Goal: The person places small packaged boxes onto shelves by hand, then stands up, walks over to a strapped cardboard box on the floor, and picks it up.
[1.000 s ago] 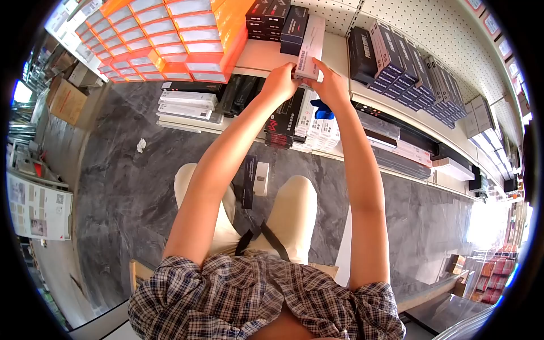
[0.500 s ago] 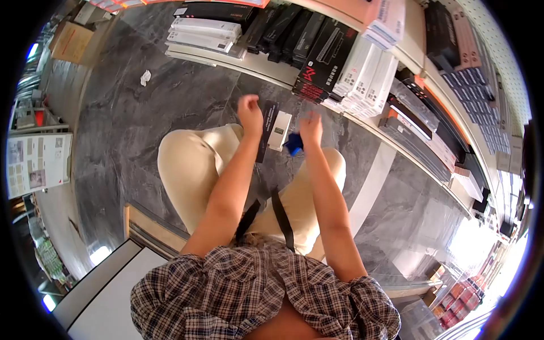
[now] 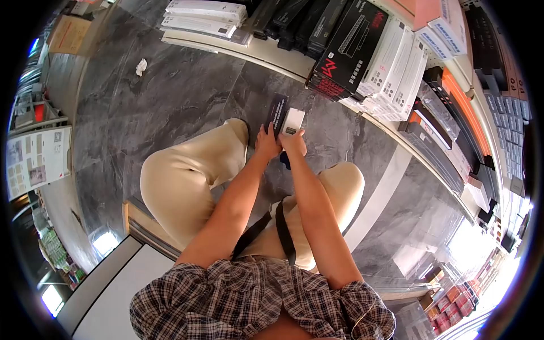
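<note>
My left hand [image 3: 267, 144] is closed around the near end of a slim black box [image 3: 277, 111] with pale lettering, low over the dark floor between my knees. Just beside it, my right hand [image 3: 295, 144] grips the near end of a narrow white box [image 3: 293, 120] that carries a small dark label. The two hands almost touch, and the boxes lie side by side, pointing away from me. Under my right wrist shows part of a dark blue thing [image 3: 285, 161]; most of it is hidden.
A low shelf [image 3: 238, 50] ahead holds white boxes [image 3: 199, 18], a large black box [image 3: 352, 48] and a stack of white cartons [image 3: 395, 71]. Crumpled white paper [image 3: 141, 67] lies on the tiled floor at left. A cardboard box [image 3: 69, 34] stands far left.
Both hands, apart on either side of the boxes before, have come together and taken hold of them. The blue thing by my right hand is now mostly covered. The view has shifted slightly.
</note>
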### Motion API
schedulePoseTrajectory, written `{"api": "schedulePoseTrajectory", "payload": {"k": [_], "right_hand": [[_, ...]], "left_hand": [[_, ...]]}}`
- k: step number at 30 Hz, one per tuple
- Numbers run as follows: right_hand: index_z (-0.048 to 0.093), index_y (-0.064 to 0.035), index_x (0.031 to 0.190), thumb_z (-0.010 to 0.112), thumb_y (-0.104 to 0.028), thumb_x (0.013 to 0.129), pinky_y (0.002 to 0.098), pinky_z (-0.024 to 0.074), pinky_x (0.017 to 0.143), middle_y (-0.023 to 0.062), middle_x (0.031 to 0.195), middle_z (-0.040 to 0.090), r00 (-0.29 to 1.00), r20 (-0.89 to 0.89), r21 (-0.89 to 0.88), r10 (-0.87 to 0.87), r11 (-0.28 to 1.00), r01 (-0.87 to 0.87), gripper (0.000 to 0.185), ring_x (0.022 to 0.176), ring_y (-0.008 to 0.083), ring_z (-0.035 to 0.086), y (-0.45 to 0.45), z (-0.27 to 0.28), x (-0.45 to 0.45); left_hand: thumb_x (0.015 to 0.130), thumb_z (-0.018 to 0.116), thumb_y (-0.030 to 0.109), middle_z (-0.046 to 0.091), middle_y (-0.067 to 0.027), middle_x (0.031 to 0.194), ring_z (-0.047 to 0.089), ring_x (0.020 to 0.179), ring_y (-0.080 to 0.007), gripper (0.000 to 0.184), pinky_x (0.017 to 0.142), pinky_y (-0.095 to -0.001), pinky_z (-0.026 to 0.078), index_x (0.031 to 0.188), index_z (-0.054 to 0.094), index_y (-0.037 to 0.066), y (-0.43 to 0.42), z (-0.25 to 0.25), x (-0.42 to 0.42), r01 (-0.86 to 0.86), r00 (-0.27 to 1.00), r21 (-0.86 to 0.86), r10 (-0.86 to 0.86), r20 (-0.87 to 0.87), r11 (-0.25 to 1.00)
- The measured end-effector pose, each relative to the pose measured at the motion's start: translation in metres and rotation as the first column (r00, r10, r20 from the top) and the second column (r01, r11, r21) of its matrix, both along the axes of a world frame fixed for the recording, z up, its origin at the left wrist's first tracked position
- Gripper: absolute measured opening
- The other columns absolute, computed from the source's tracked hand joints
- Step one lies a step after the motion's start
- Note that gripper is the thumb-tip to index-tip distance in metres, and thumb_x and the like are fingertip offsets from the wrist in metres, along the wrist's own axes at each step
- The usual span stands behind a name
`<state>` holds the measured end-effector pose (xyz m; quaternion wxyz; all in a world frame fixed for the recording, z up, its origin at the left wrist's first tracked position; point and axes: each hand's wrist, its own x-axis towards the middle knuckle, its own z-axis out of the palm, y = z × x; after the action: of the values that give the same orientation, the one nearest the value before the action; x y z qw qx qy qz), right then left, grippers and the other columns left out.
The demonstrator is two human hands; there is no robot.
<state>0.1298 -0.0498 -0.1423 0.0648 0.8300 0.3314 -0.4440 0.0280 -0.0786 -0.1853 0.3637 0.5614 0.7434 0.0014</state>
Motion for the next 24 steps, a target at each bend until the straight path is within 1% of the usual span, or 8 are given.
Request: {"api": "schedulePoseTrajectory", "payload": {"k": [6,8,9,11,14,18,20,24], "right_hand": [[0.022,-0.0006,0.133,0.062,-0.039,0.065,0.0403,0.0504,0.075,0.0171,0.1,0.064,1.0,0.027,0.081,-0.001,0.997,-0.001,0.087,0.093,0.0324,0.063,0.001,-0.004,0.002],[0.023,-0.0009,0.132,0.062,-0.039,0.065,0.0407,0.0502,0.076,0.0174,0.101,0.063,0.999,0.013,0.075,0.039,0.996,-0.04,0.086,0.093,0.0325,0.062,0.002,-0.006,0.005],[0.024,-0.0012,0.13,0.063,-0.04,0.066,0.0414,0.0499,0.076,0.0178,0.101,0.063,0.999,0.005,0.078,0.032,0.996,-0.033,0.085,0.093,0.0329,0.062,0.002,-0.008,0.005],[0.025,-0.0015,0.129,0.064,-0.041,0.066,0.0421,0.0497,0.077,0.0182,0.101,0.063,1.0,-0.002,0.074,0.024,0.997,-0.024,0.083,0.093,0.0333,0.062,0.001,-0.01,0.005],[0.027,-0.0019,0.126,0.065,-0.041,0.066,0.0431,0.0491,0.078,0.0189,0.102,0.063,0.999,-0.01,0.098,0.032,0.995,-0.031,0.08,0.094,0.0338,0.062,-0.002,-0.011,0.006],[0.029,-0.002,0.123,0.065,-0.047,0.068,0.0431,0.0489,0.079,0.019,0.1,0.063,0.999,0.034,0.126,0.033,0.991,-0.037,0.079,0.095,0.0337,0.061,-0.003,-0.014,0.004],[0.029,-0.0021,0.122,0.065,-0.049,0.069,0.043,0.0488,0.079,0.0188,0.1,0.063,0.999,0.029,0.137,0.036,0.99,-0.039,0.079,0.096,0.0333,0.061,-0.002,-0.012,0.004],[0.025,-0.0029,0.131,0.062,-0.054,0.072,0.0431,0.0495,0.077,0.0206,0.111,0.057,0.998,0.064,0.128,0.028,0.991,-0.036,0.086,0.095,0.0349,0.061,-0.001,-0.006,0.003]], "left_hand": [[0.07,0.067,0.02,0.021,-0.0215,0.142,0.032,0.125,-0.0389,0.085,0.098,-0.0463,0.036,0.141,0.019,0.013,0.0,0.024,-0.007,0.078,0.996,-0.043,-0.08,-0.042,0.996],[0.065,0.07,0.021,0.026,-0.0219,0.14,0.037,0.122,-0.0385,0.095,0.097,-0.0431,0.038,0.141,0.016,0.007,0.003,0.012,-0.01,-0.112,0.993,-0.01,0.113,0.044,0.994],[0.065,0.07,0.021,0.026,-0.0219,0.14,0.037,0.122,-0.0385,0.095,0.097,-0.0431,0.038,0.141,0.016,0.007,0.001,-0.01,-0.016,-0.114,0.992,-0.013,0.115,0.047,0.993],[0.06,0.073,0.024,0.035,-0.0238,0.134,0.042,0.119,-0.0375,0.102,0.097,-0.0416,0.038,0.139,0.014,-0.001,-0.009,-0.06,-0.028,-0.27,0.906,0.026,0.245,0.345,0.962],[0.056,0.077,0.03,0.044,-0.0267,0.124,0.045,0.116,-0.0369,0.108,0.096,-0.0404,0.038,0.137,0.015,-0.005,-0.011,-0.048,-0.024,-0.143,0.973,0.062,0.129,0.191,0.988],[0.056,0.077,0.028,0.05,-0.0272,0.116,0.049,0.111,-0.0367,0.104,0.095,-0.0392,0.039,0.136,0.02,-0.006,-0.013,-0.043,-0.023,-0.109,0.983,0.11,0.091,0.16,0.988],[0.057,0.079,0.026,0.052,-0.0252,0.116,0.052,0.108,-0.0358,0.102,0.092,-0.0375,0.042,0.135,0.022,-0.005,-0.012,-0.046,-0.029,-0.151,0.927,0.121,0.098,0.362,0.981],[0.059,0.08,0.023,0.055,-0.022,0.115,0.055,0.105,-0.0337,0.09,0.089,-0.0365,0.044,0.131,0.033,-0.003,-0.011,-0.048,-0.043,-0.189,0.889,0.149,0.105,0.445,0.971]]}}
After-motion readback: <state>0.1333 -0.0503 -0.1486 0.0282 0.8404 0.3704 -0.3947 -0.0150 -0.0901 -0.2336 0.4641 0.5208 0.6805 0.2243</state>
